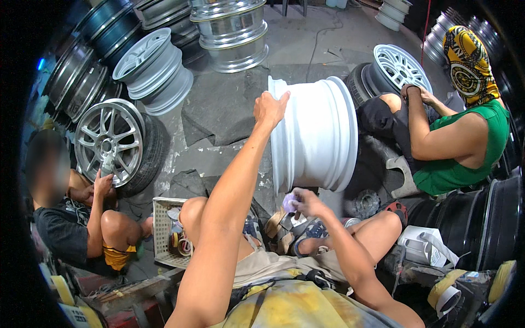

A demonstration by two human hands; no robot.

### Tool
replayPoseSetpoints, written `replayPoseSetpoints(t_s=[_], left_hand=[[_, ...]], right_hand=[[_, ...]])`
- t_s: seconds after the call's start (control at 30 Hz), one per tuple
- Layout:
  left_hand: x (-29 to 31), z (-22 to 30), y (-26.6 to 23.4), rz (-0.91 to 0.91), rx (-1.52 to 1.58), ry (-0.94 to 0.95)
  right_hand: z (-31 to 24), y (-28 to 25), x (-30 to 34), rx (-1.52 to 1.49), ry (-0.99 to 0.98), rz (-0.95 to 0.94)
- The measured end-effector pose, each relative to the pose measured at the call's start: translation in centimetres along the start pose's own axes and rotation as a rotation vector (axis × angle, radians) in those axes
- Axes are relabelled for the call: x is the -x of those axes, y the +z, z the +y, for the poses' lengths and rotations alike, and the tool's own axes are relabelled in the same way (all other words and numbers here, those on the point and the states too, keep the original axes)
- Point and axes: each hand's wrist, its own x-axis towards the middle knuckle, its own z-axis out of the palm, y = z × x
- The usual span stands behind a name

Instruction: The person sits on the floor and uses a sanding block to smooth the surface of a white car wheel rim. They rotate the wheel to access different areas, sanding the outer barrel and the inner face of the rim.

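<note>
A pale grey-white wheel rim (314, 134) stands on its tread in front of me, its barrel facing up toward me. My left hand (269, 109), arm stretched out, is closed over the far left edge of this rim, thumb along the lip. Close to the rim's near side, my right hand (307, 203) pinches a small purple pad (290, 203); slight blur hides its exact kind. A narrow gap seems to lie between the pad and the rim.
Left, a person works at a silver spoked wheel (108, 143) against a tyre. Right, a person in green (459, 136) handles another rim (402, 68). A cream plastic basket (163, 232) sits by my left knee. Stacked rims (229, 41) stand behind.
</note>
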Motion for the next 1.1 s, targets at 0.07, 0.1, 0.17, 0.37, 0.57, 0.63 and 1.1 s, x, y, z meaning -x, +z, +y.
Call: replayPoseSetpoints(t_s=[0.07,0.1,0.17,0.37,0.57,0.63,1.1], left_hand=[[0.0,0.1,0.0,-0.022,-0.016,-0.012],[0.1,0.0,0.0,-0.014,-0.011,-0.019],[0.4,0.3,-0.1,0.0,0.004,-0.025],[1.5,0.8,-1.1,-0.038,-0.037,-0.01],[4.0,0.9,-2.5,-0.097,-0.055,0.031],[5.1,0.8,-2.5,-0.09,-0.089,0.064],[8.2,-0.7,-3.1,-0.125,-0.116,0.174]], right_hand=[[-1.7,-1.8,1.6,-0.177,-0.113,0.046],[-2.9,-2.7,2.4,-0.229,-0.122,0.072],[-5.1,-4.1,4.2,-0.402,-0.177,0.192],[-7.6,-5.3,4.6,-0.576,-0.372,0.399],[-6.4,-4.6,3.5,-0.608,-0.383,0.471],[-5.5,-4.5,3.3,-0.562,-0.391,0.49],[-6.9,-3.3,3.2,-0.563,-0.48,0.644]])
